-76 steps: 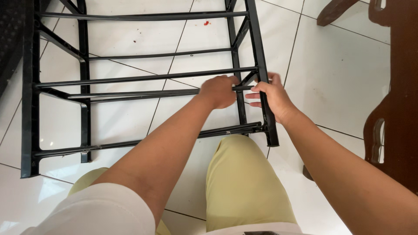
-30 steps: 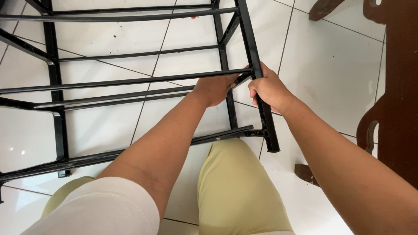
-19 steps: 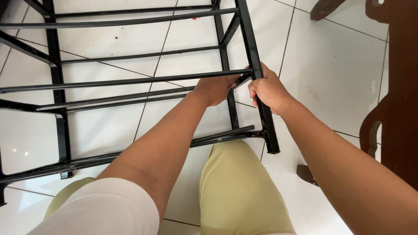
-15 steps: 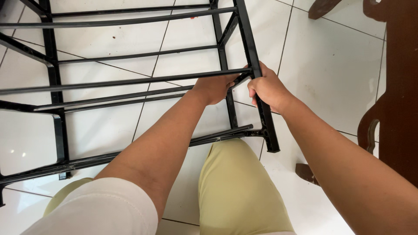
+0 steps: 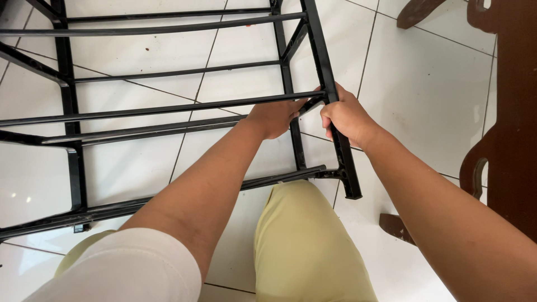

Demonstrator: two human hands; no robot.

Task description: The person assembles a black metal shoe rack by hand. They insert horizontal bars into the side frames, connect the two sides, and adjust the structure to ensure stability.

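A black metal rack frame (image 5: 168, 72) with several thin crossbars lies on its side over the white tiled floor. My right hand (image 5: 348, 116) is closed around the frame's thick right upright post (image 5: 319, 39). My left hand (image 5: 274, 116) reaches under a crossbar just left of that post and grips the end of a lower bar (image 5: 140, 130) where it meets the post. The two hands nearly touch. My left palm and fingertips are hidden behind the bars.
My knee in yellow-green trousers (image 5: 305, 246) is below the frame's near corner. A dark brown wooden piece of furniture (image 5: 512, 112) stands at the right, with a foot (image 5: 396, 226) on the floor. White floor tiles (image 5: 425, 84) lie between frame and furniture.
Both hands have stayed on the same corner of the frame. The frame and the view shifted only slightly; the right hand's grip on the post looks the same.
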